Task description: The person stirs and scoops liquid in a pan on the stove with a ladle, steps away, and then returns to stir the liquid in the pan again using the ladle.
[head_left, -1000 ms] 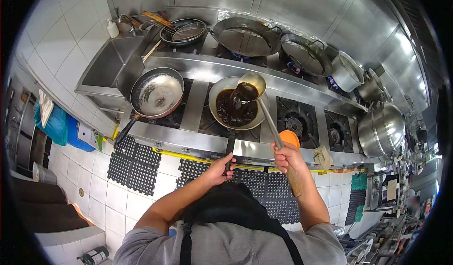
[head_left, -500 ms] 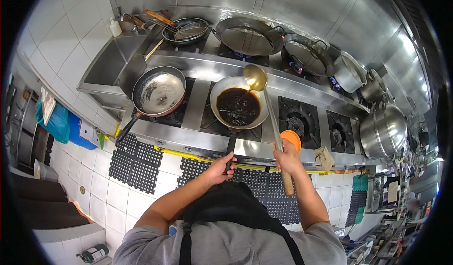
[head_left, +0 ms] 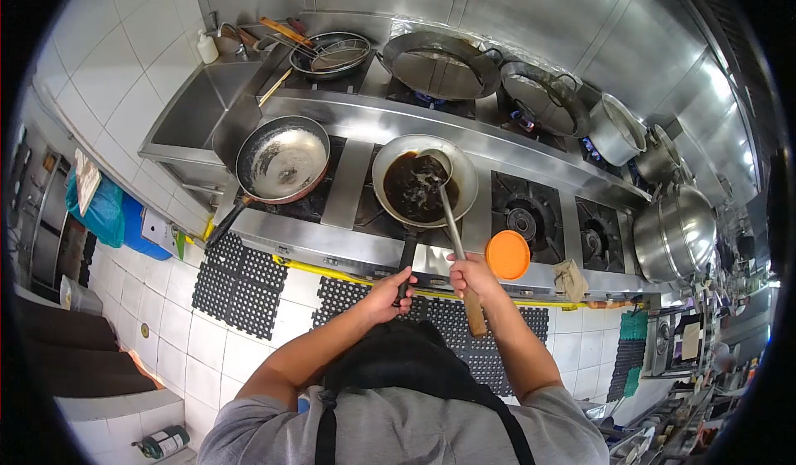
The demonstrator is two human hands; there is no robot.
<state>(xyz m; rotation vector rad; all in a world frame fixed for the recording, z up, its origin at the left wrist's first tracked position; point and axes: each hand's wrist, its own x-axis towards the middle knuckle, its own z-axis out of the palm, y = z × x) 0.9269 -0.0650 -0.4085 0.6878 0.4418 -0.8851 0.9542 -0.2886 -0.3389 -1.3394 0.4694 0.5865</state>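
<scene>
A light-coloured frying pan (head_left: 464, 160) with dark brown liquid (head_left: 410, 196) in it sits on a front burner. My left hand (head_left: 390, 295) is closed around its black handle. In my right hand (head_left: 474, 276) is a long metal ladle (head_left: 450, 216), gripped low on the shaft near the wooden end. The bowl of the ladle rests in the pan, at the upper right of the liquid. To the right of my right hand lies an orange round lid or dish (head_left: 507, 255) on the stove's front edge.
A second frying pan (head_left: 288, 167), whitish inside, stands on the left burner. Large woks (head_left: 444, 46) and pots (head_left: 620, 125) line the back row, with blue flames under some. A cloth (head_left: 570, 280) hangs at the front edge. The sink (head_left: 195, 108) is at left.
The ladle's bowl has come down from above the pan's rim into the dark liquid. My right hand has shifted left, uncovering the orange thing. My left hand stays on the handle.
</scene>
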